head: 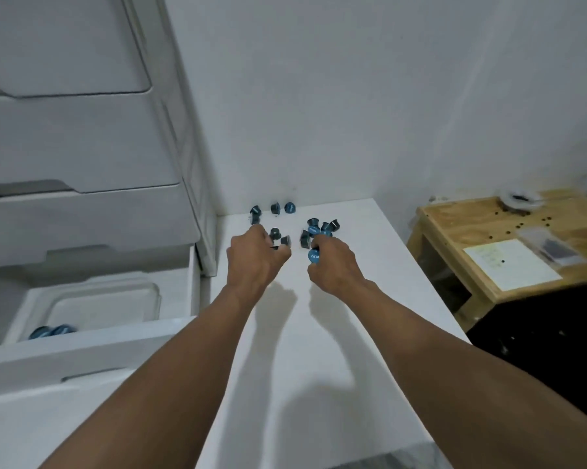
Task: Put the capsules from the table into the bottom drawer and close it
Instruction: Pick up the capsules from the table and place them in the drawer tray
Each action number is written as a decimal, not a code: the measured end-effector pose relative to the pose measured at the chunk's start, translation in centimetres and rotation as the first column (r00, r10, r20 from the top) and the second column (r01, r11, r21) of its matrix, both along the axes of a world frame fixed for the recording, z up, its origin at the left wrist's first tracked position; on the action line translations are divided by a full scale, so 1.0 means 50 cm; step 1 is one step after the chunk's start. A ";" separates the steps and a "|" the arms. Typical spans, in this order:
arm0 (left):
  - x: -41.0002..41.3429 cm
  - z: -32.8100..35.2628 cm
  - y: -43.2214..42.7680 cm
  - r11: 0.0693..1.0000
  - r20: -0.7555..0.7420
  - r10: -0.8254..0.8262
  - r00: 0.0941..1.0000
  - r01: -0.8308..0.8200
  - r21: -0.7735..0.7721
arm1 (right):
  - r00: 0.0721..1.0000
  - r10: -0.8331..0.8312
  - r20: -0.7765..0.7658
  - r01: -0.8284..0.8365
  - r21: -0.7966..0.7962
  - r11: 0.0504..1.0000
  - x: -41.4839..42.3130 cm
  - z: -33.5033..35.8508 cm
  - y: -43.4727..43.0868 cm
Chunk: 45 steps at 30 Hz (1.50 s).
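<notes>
Hands at the capsules (324, 226) — centre frame
Right hand (332, 262) pinches one blue capsule (314, 256); left hand (256, 255) curls over others on the table (386, 265), grip unclear — bottom drawer (132, 340) open lower left.

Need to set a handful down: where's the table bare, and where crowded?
Bare: the table's near half, between the drawer and its right edge; also the far right corner, right of the capsules. Crowded: the far end by the wall, where they cluster at the left hand and right hand.
</notes>
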State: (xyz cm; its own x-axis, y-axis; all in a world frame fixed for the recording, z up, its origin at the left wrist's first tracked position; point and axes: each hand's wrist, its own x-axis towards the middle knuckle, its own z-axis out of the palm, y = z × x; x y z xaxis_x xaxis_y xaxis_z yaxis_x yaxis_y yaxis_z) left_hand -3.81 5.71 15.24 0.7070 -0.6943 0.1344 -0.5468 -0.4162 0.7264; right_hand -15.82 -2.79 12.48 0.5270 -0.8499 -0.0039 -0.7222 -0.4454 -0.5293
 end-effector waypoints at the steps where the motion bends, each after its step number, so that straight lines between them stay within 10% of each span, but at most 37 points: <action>1: 0.011 0.010 0.019 1.000 -0.001 0.025 1.000 -0.025 0.006 | 0.999 0.033 0.011 -0.032 -0.003 0.999 0.015 0.009 0.015; 18: 0.280 0.031 0.305 0.960 0.123 0.251 0.960 -0.264 0.097 | 0.918 0.383 0.104 -0.379 -0.060 0.924 0.302 0.047 0.214; 33: 0.734 -0.074 0.425 0.932 0.091 -0.074 0.993 0.036 0.360 | 0.946 0.322 -0.024 -0.316 0.133 0.939 0.691 -0.093 0.355; 45: 0.791 -0.231 0.425 0.780 -0.105 -0.308 0.946 0.314 0.541 | 0.888 0.412 -0.205 -0.350 0.282 0.893 0.761 -0.200 0.379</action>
